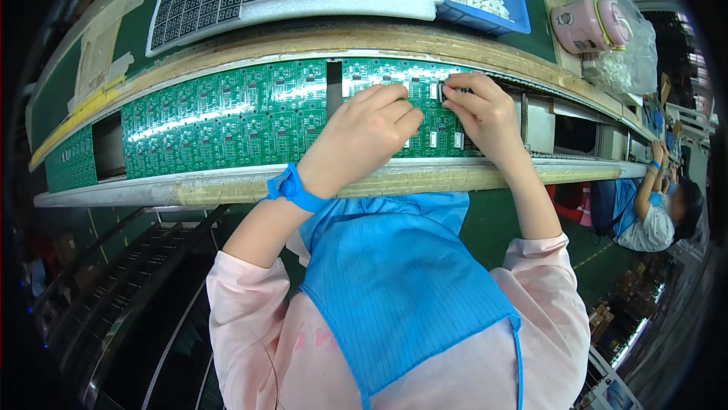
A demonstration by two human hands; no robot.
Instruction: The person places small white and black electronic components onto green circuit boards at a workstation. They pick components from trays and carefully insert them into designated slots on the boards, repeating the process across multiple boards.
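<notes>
My right hand (pixel 489 114) is over the right-hand green circuit board panel (pixel 413 151), thumb and fingers pinched on a small black display module (pixel 446 93), mostly hidden by the fingertips. Over the same panel, nearer its left end, my left hand (pixel 364 131) has its fingers curled together; whatever they hold, if anything, is hidden. A blue band (pixel 292 189) circles my left wrist. Small white connectors (pixel 434 139) stand upright on the panel between my hands. Across a dark gap to the left lies another green circuit board panel (pixel 227 118).
The panels sit in a long rail track with a wooden ledge (pixel 250 52) behind. Beyond it are white foam (pixel 379 4) with rows of black digit displays and a blue bin (pixel 485 22) of white connectors. A pink jug (pixel 580 27) stands right; another person (pixel 648 213) works farther off.
</notes>
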